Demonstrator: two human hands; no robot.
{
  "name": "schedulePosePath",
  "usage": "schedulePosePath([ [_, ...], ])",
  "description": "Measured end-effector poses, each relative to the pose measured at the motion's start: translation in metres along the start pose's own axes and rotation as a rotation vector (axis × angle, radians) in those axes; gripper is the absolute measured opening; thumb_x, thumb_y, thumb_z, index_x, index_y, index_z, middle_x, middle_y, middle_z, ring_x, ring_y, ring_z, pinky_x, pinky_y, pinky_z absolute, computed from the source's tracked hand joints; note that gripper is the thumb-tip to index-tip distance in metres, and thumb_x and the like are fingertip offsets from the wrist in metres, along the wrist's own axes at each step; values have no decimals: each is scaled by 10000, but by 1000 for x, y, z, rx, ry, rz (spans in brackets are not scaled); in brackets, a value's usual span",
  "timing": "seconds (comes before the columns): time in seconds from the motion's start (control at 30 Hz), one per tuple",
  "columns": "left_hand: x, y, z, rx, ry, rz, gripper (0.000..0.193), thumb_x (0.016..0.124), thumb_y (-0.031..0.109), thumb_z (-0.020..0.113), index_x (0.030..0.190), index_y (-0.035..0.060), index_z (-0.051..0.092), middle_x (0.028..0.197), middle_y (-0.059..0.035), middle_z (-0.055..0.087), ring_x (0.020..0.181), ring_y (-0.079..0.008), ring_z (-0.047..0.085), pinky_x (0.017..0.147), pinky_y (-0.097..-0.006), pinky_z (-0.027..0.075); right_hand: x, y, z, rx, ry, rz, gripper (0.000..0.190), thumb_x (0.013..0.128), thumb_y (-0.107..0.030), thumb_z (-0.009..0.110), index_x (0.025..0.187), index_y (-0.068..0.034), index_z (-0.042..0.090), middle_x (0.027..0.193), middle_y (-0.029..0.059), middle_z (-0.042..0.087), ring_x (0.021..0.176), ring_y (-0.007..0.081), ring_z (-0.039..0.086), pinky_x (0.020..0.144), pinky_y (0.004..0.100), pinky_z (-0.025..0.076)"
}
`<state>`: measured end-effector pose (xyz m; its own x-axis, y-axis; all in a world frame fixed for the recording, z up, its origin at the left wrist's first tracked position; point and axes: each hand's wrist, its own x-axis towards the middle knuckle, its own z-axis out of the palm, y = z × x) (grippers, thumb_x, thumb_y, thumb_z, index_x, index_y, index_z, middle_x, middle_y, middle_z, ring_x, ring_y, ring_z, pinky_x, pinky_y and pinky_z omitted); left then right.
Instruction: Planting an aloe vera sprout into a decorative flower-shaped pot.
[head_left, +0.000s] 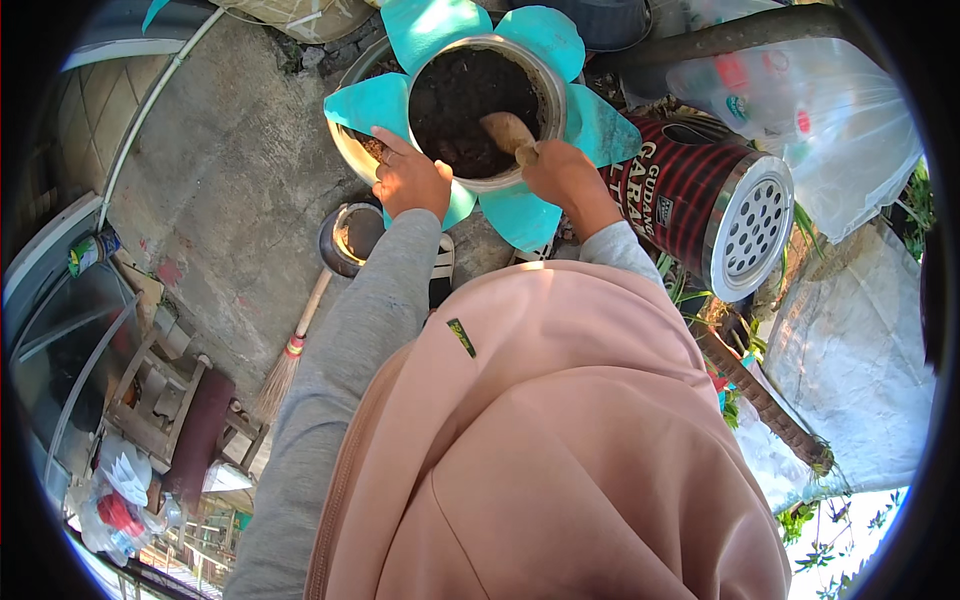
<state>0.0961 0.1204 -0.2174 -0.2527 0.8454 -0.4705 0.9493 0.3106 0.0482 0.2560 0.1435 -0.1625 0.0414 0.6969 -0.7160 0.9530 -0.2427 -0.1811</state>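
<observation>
In front of me stands a round flowerpot (553, 67) ringed by turquoise petal-shaped pieces (439, 30). Dark soil (461, 97) fills much of its inside. My left hand (414, 176) grips its near left rim, with a finger lying along one petal. The short handle of a tan scoop, seemingly wooden (508, 129), is in my right hand (562, 178) at the near right rim. The scoop's blade rests over the soil, tilted inward. A wider basin (346, 146) with brown granular matter shows partly beneath the petals on the left.
A small dark pot (330, 244) and a straw brush with wooden handle (289, 352) are on the concrete floor (225, 150). To the right lies a red-and-black cylinder with a perforated end (679, 199), beside a clear plastic bag of bottles (832, 127). A dark tub (611, 22) stands beyond.
</observation>
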Motion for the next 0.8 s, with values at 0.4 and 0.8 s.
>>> schedulePosePath([
  [0.4, -4, 5, 6, 16, 89, 2, 962, 725, 387, 620, 1319, -159, 96, 1056, -183, 555, 857, -274, 604, 627, -409, 513, 53, -26, 48, -98, 229, 278, 572, 873, -218, 462, 1333, 62, 269, 1171, 232, 502, 985, 296, 587, 742, 345, 527],
  [0.8, -5, -9, 11, -11, 74, 23, 961, 719, 375, 622, 1323, -156, 97, 1053, -184, 560, 850, -270, 596, 613, -388, 512, -12, -27, 3, 446, -244, 226, 239, 806, -135, 448, 842, 80, 545, 581, 145, 546, 436, 236, 523, 380, 370, 391],
])
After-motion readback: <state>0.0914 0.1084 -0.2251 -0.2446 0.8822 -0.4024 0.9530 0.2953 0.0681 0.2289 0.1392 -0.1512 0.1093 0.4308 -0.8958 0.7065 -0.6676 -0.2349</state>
